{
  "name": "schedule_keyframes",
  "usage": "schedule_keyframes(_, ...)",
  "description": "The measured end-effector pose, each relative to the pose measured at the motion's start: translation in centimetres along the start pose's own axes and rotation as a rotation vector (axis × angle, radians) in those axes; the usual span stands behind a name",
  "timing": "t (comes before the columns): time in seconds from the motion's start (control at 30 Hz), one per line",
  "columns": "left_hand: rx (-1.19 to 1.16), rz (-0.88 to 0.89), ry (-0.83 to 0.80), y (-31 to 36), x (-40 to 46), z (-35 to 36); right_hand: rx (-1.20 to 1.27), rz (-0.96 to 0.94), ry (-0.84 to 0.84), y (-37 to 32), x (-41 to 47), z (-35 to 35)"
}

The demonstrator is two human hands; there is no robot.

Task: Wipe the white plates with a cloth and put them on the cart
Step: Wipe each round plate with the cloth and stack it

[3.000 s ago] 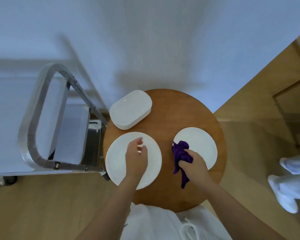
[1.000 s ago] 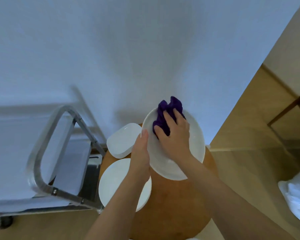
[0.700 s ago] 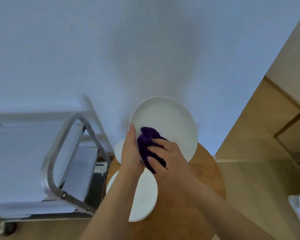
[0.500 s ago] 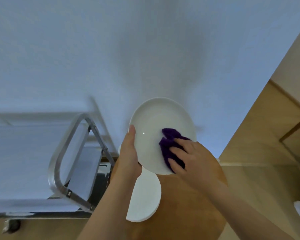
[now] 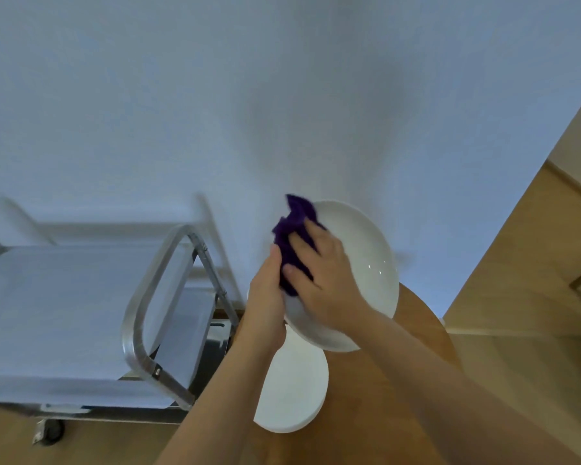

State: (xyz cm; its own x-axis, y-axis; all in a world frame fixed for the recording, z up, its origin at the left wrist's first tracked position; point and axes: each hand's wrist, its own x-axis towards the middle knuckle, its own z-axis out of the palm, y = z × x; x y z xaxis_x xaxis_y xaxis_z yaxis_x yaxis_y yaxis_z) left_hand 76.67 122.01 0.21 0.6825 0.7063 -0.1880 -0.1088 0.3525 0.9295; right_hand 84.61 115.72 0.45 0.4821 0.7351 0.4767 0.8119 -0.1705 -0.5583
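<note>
Two hands work on one white plate [image 5: 366,263], held in the air above the round wooden bench [image 5: 383,397] and tilted so its face is turned toward the person, its far rim up against the pale wall [image 5: 282,95]. The left hand [image 5: 265,303] grips the plate's left edge, thumb lying up along the rim, fingers closed on it behind. The right hand [image 5: 322,273] lies flat on the plate's face with fingers spread, pressing a crumpled purple cloth [image 5: 292,229] against the upper left part of the plate; a tuft of cloth sticks out past the top rim.

A second white plate [image 5: 292,391] lies flat on the bench below the held one, partly hidden by the left forearm. To the left stands the cart [image 5: 64,313], its top shelf bare and its metal handle loop [image 5: 148,297] rising at the end nearest the bench, between the plate and the shelf. Wooden floor [image 5: 534,347] lies open on the right.
</note>
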Motion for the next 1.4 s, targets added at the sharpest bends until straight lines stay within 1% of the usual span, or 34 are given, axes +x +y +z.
schedule_keyframes(0.1, -0.084, -0.012, 0.041, 0.6, 0.1, -0.8, 0.189, -0.036, -0.066, -1.5, -1.9, 0.7)
schedule_keyframes(0.17, -0.122, -0.024, 0.096, 1.4, 0.0, -1.1, 0.218, -0.092, -0.163, -0.7, -3.6, 0.5)
schedule_keyframes(0.2, -0.127, -0.041, 0.113, 1.9, 0.1, -1.3, 0.17, -0.139, -0.219, 0.1, -4.6, 0.2)
schedule_keyframes(0.27, -0.115, -0.073, 0.073, 2.8, 0.3, -1.8, -0.064, -0.243, -0.284, 2.2, -6.2, -0.6)
schedule_keyframes(0.33, -0.006, -0.071, 0.038, 3.4, 0.3, -2.0, -0.314, -0.273, -0.242, 4.4, -6.6, -1.3)
schedule_keyframes(0.37, 0.079, -0.07, 0.049, 3.5, 0.3, -2.0, -0.386, -0.247, -0.19, 5.3, -6.5, -1.5)
schedule_keyframes(0.43, 0.207, -0.112, 0.073, 3.4, 0.2, -1.9, -0.449, -0.222, -0.103, 6.5, -6.5, -1.9)
schedule_keyframes(0.53, 0.199, -0.183, 0.063, 4.1, 0.1, -1.5, -0.383, -0.276, -0.013, 6.4, -7.2, -2.0)
schedule_keyframes(0.63, 0.243, -0.131, 0.037, 5.2, 0.7, -1.6, -0.224, -0.265, -0.007, 4.7, -7.3, -2.7)
schedule_keyframes(0.67, 0.272, -0.114, 0.021, 5.8, 0.9, -1.8, -0.138, -0.224, -0.021, 3.9, -7.2, -3.0)
schedule_keyframes(0.7, 0.301, -0.107, 0.008, 6.3, 1.1, -2.0, -0.034, -0.141, -0.05, 3.0, -7.0, -3.5)
schedule_keyframes(0.8, 0.459, -0.066, -0.01, 7.4, 1.8, -2.6, 0.355, 0.211, -0.16, 1.1, -6.8, -5.2)
schedule_keyframes(0.9, 0.601, 0.035, -0.09, 7.3, 2.1, -3.4, 0.931, 0.417, -0.216, 0.8, -5.6, -7.0)
schedule_keyframes(0.97, 0.576, 0.081, -0.104, 6.2, 2.0, -4.2, 1.233, 0.513, -0.169, 1.6, -5.5, -7.5)
schedule_keyframes(1.0, 0.508, 0.068, -0.074, 5.4, 2.0, -4.7, 1.336, 0.553, -0.135, 2.1, -5.6, -7.4)
schedule_keyframes(1.03, 0.385, -0.004, -0.05, 4.5, 1.8, -5.0, 1.423, 0.595, -0.096, 2.5, -5.8, -7.3)
schedule_keyframes(1.07, 0.212, -0.11, -0.068, 3.4, 1.5, -5.2, 1.49, 0.631, -0.057, 3.0, -6.0, -7.0)
schedule_keyframes(1.13, -0.193, -0.283, -0.198, 1.3, 0.7, -5.0, 1.614, 0.675, -0.004, 3.4, -6.3, -6.4)
schedule_keyframes(1.17, -0.34, -0.307, -0.228, 0.6, 0.3, -4.7, 1.654, 0.693, -0.003, 3.3, -6.3, -6.2)
schedule_keyframes(1.2, -0.442, -0.299, -0.218, 0.2, 0.2, -4.4, 1.658, 0.715, -0.021, 3.4, -6.3, -5.9)
schedule_keyframes(1.27, -0.564, -0.252, -0.142, -0.5, 0.2, -4.2, 1.58, 0.792, -0.127, 3.3, -6.5, -5.7)
schedule_keyframes(1.3, -0.581, -0.244, -0.106, -0.5, 0.3, -4.2, 1.523, 0.847, -0.192, 3.3, -6.6, -5.7)
schedule_keyframes(1.33, -0.564, -0.232, -0.08, -0.3, 0.5, -4.3, 1.461, 0.907, -0.214, 3.7, -6.7, -5.7)
schedule_keyframes(1.4, -0.45, -0.158, -0.08, 0.5, 0.5, -4.6, 1.348, 1.044, -0.163, 4.4, -6.7, -5.3)
